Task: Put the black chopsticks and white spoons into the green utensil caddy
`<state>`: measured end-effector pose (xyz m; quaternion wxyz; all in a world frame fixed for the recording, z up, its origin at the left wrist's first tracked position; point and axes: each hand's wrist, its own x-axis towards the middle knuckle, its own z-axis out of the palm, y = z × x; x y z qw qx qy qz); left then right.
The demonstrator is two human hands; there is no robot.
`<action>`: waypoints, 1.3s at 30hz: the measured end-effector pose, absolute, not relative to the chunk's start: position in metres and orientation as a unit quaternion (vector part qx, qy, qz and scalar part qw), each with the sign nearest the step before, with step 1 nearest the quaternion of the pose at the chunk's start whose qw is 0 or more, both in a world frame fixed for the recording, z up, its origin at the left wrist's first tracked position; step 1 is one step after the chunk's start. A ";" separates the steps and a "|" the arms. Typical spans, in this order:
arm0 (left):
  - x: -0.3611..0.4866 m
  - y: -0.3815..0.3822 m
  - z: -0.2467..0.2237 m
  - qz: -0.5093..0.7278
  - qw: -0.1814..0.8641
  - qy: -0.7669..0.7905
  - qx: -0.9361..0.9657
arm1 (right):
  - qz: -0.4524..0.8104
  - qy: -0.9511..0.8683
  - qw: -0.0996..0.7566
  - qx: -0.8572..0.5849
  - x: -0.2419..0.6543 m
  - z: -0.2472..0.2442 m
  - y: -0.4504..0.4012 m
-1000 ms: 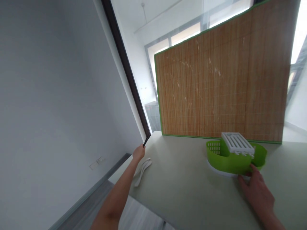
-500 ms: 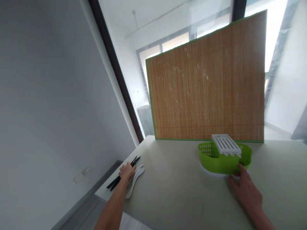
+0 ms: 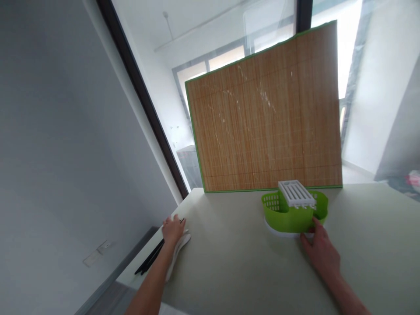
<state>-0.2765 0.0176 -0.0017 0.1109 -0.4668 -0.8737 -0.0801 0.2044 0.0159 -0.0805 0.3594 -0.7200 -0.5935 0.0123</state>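
Note:
Black chopsticks (image 3: 152, 258) lie in a bundle near the table's left edge. My left hand (image 3: 172, 229) is over their far part, fingers spread and seemingly touching them; the hand and forearm hide much of the bundle. White spoons (image 3: 180, 250) lie just right of it, partly behind my forearm. A green plastic utensil caddy (image 3: 288, 222) with a white base and a white slatted rack (image 3: 297, 192) on top stands upright toward the back right. My right hand (image 3: 323, 251) grips its near right side, the thumb by the base and a finger against the green wall.
A bamboo mat (image 3: 265, 118) with green edging stands upright along the back of the white table (image 3: 229, 245), before a glass pane. A grey wall (image 3: 65, 153) with sockets rises at left, beyond a gap beside the table edge.
The view has shifted, moving the scene leftward. My left hand has slid along the chopsticks toward their far ends, its fingers spread wider. My right hand stays on the caddy.

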 end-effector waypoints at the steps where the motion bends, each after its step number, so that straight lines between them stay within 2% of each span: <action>1: -0.249 0.024 0.007 -0.111 0.133 -0.833 -0.526 | 0.009 -0.587 0.367 -0.722 0.203 -0.079 0.016; 4: -0.142 0.035 0.024 -0.192 0.156 -0.673 -0.697 | -0.007 -0.558 0.411 -0.721 0.202 -0.079 0.013; 7: -0.037 0.033 0.026 -0.207 0.132 -0.523 -0.816 | -0.030 -0.581 0.436 -0.687 0.200 -0.083 0.006; 11: 0.043 0.031 0.018 -0.177 0.108 -0.476 -0.855 | -0.008 -0.725 0.325 -0.607 0.186 -0.092 -0.006; 15: 0.060 0.041 0.015 -0.149 0.102 -0.513 -0.839 | -0.028 -0.825 0.215 -0.522 0.168 -0.102 -0.011; 23: -0.005 0.054 0.036 -0.103 0.068 -0.566 -0.815 | -0.026 -0.833 0.181 -0.522 0.167 -0.116 -0.006; 32: -0.181 0.094 0.082 -0.127 0.065 -0.654 -0.743 | -0.017 -0.824 0.187 -0.535 0.167 -0.121 -0.002; 39: -0.289 0.108 0.084 -0.135 0.040 -0.723 -0.677 | -0.023 -0.821 0.185 -0.540 0.167 -0.128 0.001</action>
